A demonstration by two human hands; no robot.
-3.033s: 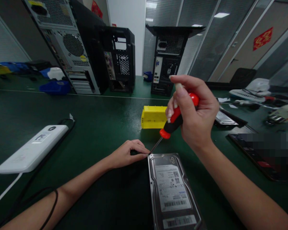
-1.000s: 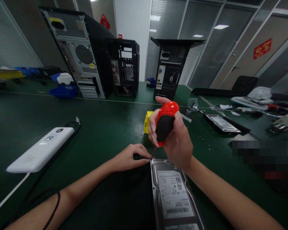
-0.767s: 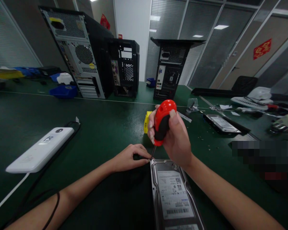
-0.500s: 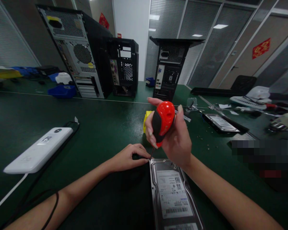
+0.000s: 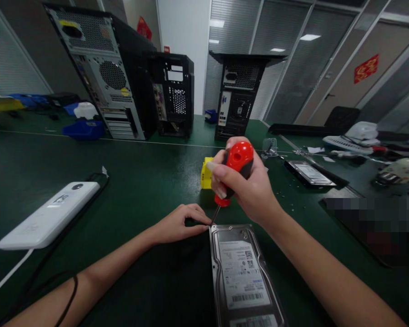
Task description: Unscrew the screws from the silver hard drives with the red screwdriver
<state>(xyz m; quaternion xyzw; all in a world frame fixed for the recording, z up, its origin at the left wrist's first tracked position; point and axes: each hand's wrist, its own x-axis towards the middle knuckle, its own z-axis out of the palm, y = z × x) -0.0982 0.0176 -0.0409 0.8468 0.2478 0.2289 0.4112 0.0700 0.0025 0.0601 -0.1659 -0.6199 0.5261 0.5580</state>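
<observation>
My right hand (image 5: 240, 175) is wrapped around the red and black handle of a screwdriver (image 5: 239, 156). The shaft slants down to the far left corner of a hard drive (image 5: 243, 272), which lies label up on the green table. At that corner the fingertips of my left hand (image 5: 187, 222) are drawn together beside the screwdriver's tip. Whatever they pinch, if anything, is too small to make out. Just behind the right hand stands a yellow object (image 5: 206, 173), partly covered by it.
Three computer cases stand at the back: a large one (image 5: 112, 77), a stripped one (image 5: 175, 97) and a third (image 5: 236, 100). A white power bank (image 5: 51, 215) with cables lies left. Another hard drive (image 5: 310, 172), loose screws and a dark panel (image 5: 368, 227) lie right.
My right hand has turned around the screwdriver handle, its fingers closing over the top and the handle rolling. The left hand has stayed at the drive's corner.
</observation>
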